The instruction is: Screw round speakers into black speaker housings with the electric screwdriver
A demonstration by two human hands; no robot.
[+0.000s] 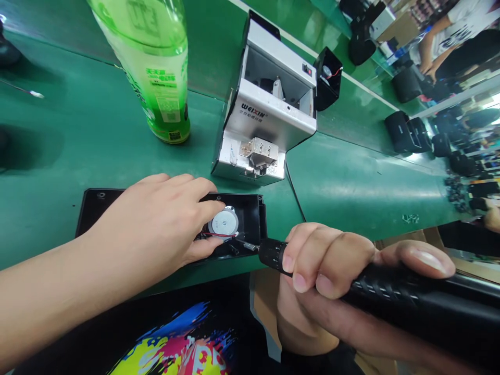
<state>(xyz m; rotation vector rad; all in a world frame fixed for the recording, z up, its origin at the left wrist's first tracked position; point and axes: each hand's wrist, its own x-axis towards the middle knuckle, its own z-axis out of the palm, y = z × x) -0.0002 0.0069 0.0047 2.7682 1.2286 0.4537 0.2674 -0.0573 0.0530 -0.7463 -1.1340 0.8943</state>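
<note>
A black plastic housing (250, 208) lies on the green bench in front of me. Inside it sits a small round speaker (224, 223) with a grey metal back and a red wire across it. My left hand (167, 219) reaches over the housing, index finger and thumb at opposite edges of the speaker; its other fingers lie over the far wall. My right hand (328, 260) is wrapped around a black electric screwdriver (390, 291). The screwdriver's bit points left into the housing, just beside the speaker's lower right edge. Whether the tip touches a screw is too small to tell.
Behind the housing stands a silver screw feeder (269, 109) marked WEIXIN. A green-labelled bottle (156, 78) stands to its left. Another black housing with a speaker (328, 78) is behind the feeder. A co-worker's hands (427, 67) are at the far right.
</note>
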